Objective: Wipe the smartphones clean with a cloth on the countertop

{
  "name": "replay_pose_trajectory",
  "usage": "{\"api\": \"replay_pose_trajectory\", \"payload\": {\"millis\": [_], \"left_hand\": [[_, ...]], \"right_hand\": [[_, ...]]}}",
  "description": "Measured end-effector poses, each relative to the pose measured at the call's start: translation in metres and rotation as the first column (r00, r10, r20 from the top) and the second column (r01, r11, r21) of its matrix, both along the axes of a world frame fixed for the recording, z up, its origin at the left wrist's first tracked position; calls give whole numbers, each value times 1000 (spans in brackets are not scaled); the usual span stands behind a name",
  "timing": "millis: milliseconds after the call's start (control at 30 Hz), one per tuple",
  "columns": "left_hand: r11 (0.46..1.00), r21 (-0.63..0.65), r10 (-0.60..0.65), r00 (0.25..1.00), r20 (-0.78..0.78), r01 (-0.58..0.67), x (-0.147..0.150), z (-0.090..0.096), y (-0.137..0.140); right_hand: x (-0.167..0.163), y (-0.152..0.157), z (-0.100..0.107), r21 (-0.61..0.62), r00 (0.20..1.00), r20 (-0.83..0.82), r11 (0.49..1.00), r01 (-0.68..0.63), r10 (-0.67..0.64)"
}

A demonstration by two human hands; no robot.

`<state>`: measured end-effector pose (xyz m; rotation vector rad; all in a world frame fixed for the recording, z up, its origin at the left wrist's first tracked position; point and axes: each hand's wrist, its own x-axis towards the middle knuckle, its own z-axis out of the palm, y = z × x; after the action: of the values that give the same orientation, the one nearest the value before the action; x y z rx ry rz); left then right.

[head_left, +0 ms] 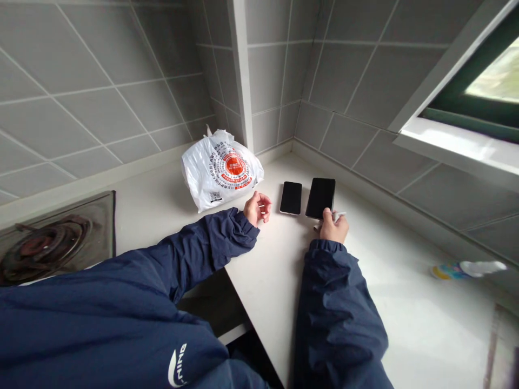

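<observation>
Two black phones lie side by side on the white countertop (pixel 385 281): a smaller phone (pixel 291 198) on the left and a larger phone (pixel 320 198) on the right. My right hand (pixel 333 227) rests just below the larger phone, closed around a small white cloth or wipe (pixel 338 215) that pokes out past the fingers. My left hand (pixel 257 207) hovers left of the smaller phone, fingers loosely curled with nothing in them, close to a white plastic bag. Both arms wear dark blue jacket sleeves.
A tied white plastic bag (pixel 219 170) with red print sits in the corner by the tiled wall. A gas stove burner (pixel 48 246) is at the far left. A small colourful bottle (pixel 466 269) lies at the right. A window sill (pixel 458 143) is up right.
</observation>
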<state>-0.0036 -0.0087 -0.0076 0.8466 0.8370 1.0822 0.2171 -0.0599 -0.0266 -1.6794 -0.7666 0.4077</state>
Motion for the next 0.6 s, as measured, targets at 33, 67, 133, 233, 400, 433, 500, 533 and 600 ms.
{"api": "replay_pose_trajectory", "payload": {"millis": [33,67,133,233,400,433,500,533,600], "left_hand": [[1000,-27,-9,1000,14,10,0,2,1],[999,-47,-25,999,32,27,-1,4,1],[994,-67,-79,993,84,85,-2,7,1],[972,-97,-198,966,164,216,-4,12,0],[910,-99,-360,885,296,403,-3,15,-4],[909,-92,-359,877,320,406,-2,15,-5],[917,-99,-334,880,338,386,-1,14,-5],[919,-113,-323,885,337,378,-1,12,-4],[912,-149,-316,886,339,382,-2,8,0]], "right_hand": [[-7,1,1,34,997,-77,999,-12,15],[-15,1,2,68,989,-141,997,-33,43],[-36,1,5,132,964,-232,986,-101,130],[-68,-3,6,196,924,-281,958,-209,259],[-96,-14,3,211,877,-212,897,-390,431],[-97,-15,3,206,873,-191,888,-411,449],[-97,-16,3,190,872,-154,880,-435,464],[-96,-16,4,182,874,-141,880,-439,465],[-96,-16,6,167,877,-123,880,-444,465]]}}
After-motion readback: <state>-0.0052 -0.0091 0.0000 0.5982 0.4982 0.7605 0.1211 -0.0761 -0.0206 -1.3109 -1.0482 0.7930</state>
